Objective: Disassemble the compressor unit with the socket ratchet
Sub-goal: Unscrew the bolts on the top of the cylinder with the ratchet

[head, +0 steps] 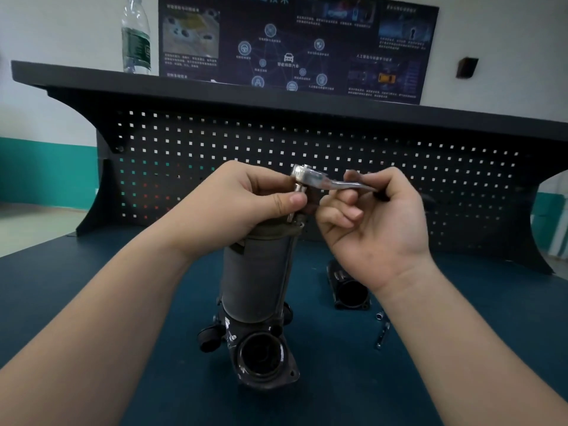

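The compressor unit, a grey cylinder on a dark cast base with a round opening at the front, stands upright on the blue bench mat. A silver socket ratchet sits over the cylinder's top end, its socket pointing down onto the top. My left hand wraps over the cylinder's top and pinches the socket below the ratchet head between thumb and fingers. My right hand grips the ratchet handle, which runs off to the right. The fastener under the socket is hidden.
A separate black housing part lies on the mat right of the compressor. Small silver sockets or bits lie near it. A black pegboard with a shelf backs the bench; a water bottle stands on the shelf.
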`<state>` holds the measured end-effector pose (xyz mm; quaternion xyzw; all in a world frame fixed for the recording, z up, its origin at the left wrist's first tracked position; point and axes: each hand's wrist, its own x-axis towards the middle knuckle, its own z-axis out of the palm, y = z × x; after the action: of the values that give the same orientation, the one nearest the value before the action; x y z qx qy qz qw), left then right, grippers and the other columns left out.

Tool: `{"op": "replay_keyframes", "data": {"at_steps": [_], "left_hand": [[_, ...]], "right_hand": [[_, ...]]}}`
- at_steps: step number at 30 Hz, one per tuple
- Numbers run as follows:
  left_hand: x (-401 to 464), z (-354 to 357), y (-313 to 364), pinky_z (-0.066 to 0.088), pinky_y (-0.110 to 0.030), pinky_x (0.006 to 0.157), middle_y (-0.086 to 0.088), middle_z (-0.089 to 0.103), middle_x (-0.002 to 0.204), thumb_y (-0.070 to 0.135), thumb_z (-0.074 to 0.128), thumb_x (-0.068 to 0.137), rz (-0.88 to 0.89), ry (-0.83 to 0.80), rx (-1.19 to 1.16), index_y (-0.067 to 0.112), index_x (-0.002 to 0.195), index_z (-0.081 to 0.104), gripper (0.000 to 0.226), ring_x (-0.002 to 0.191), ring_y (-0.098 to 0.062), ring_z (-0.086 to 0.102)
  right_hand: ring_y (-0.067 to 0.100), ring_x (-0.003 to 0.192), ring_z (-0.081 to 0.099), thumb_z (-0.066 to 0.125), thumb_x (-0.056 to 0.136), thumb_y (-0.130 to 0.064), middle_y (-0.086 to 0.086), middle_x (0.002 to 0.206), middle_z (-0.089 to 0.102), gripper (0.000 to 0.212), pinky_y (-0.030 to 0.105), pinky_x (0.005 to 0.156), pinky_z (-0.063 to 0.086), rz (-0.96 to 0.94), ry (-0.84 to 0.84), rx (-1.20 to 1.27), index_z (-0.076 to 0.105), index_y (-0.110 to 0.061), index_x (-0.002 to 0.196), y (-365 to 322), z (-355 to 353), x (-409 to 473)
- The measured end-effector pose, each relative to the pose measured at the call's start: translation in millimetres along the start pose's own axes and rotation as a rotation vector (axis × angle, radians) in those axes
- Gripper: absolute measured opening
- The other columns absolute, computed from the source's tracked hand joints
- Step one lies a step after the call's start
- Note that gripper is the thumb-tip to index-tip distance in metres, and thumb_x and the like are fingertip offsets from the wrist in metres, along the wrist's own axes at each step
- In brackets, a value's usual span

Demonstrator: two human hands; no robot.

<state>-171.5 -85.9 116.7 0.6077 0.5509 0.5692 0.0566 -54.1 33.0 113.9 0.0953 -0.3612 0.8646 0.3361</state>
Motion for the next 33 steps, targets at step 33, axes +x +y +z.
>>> {"op": "replay_keyframes", "data": {"at_steps": [33], "left_hand": [[4.8,13.9,-2.9,0.053,-0.015,0.083,0.009,0.077,0.087,0.021,0.064,0.092,-0.016,0.123,0.153,0.023,0.090,0.076,0.012,0.089,-0.004,0.071]], "right_hand": [[0.011,0.043,0.035,0.041,0.086,-0.007,0.003,0.053,0.043,0.023,0.021,0.041,0.032,-0.105,-0.088,-0.307,0.056,-0.008,0.068,-23.3,-1.0,5.6]]}}
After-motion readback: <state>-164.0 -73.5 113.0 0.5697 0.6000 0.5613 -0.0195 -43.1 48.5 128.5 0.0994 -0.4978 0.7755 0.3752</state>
